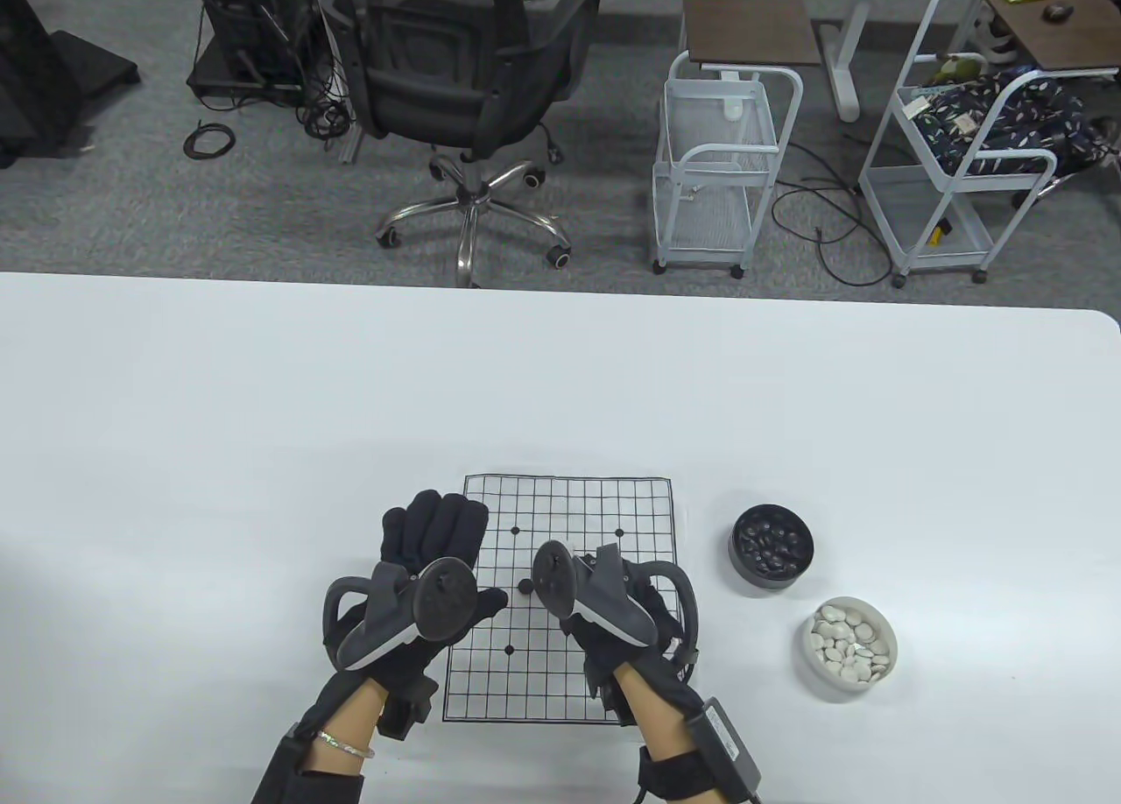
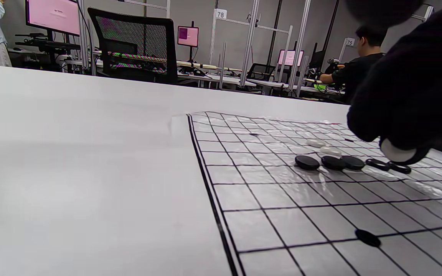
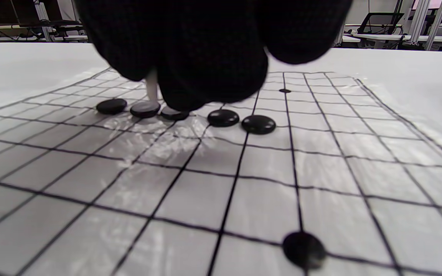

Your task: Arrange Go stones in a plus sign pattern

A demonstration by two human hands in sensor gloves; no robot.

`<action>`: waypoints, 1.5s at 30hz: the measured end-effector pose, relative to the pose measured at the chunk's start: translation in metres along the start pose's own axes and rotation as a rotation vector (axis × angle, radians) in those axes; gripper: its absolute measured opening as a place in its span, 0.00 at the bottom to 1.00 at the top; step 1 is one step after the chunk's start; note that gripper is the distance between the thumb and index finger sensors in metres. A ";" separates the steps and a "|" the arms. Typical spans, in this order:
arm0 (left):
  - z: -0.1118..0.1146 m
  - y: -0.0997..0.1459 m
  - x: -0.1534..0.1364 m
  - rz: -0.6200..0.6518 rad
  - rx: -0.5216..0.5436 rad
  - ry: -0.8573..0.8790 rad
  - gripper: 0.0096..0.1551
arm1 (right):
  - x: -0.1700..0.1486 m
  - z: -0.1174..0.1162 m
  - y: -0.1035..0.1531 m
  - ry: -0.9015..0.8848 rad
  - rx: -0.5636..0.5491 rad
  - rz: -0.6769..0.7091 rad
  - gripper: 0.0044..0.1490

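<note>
A paper Go board (image 1: pixel 613 664) lies flat on the white table. A row of several black stones (image 3: pixel 223 117) crosses its middle, and two white stones (image 2: pixel 315 143) sit just behind that row. My right hand (image 3: pixel 190 69) hovers low over the row's centre and pinches a white stone (image 3: pixel 152 89) on edge; the same stone (image 2: pixel 397 154) shows under the fingertips in the left wrist view. In the table view the tracker hides most of the right hand (image 1: pixel 604 594). My left hand (image 1: pixel 435 524) lies flat with straight fingers on the board's left edge and holds nothing.
A black bowl of black stones (image 1: pixel 771 548) and a white bowl of white stones (image 1: pixel 849 642) stand to the right of the board. An office chair (image 1: pixel 477 95) and wire carts (image 1: pixel 714 173) stand beyond the table's far edge.
</note>
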State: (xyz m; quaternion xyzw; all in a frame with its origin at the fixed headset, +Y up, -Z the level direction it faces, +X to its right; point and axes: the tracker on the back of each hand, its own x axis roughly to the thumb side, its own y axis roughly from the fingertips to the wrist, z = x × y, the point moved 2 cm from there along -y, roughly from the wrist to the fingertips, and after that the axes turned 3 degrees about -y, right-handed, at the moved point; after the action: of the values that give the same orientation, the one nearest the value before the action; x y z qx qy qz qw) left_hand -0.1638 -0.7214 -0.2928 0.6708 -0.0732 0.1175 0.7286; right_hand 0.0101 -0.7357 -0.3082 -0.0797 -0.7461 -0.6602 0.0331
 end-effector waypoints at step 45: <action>0.000 0.000 0.001 0.000 -0.009 -0.015 0.54 | -0.057 0.037 0.034 0.159 -0.108 -0.212 0.34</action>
State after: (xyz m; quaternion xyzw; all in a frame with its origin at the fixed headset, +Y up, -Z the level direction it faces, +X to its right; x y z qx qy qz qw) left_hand -0.1629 -0.7218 -0.2920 0.6684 -0.0792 0.1122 0.7310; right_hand 0.0741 -0.6993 -0.2883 0.0506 -0.7086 -0.7036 0.0179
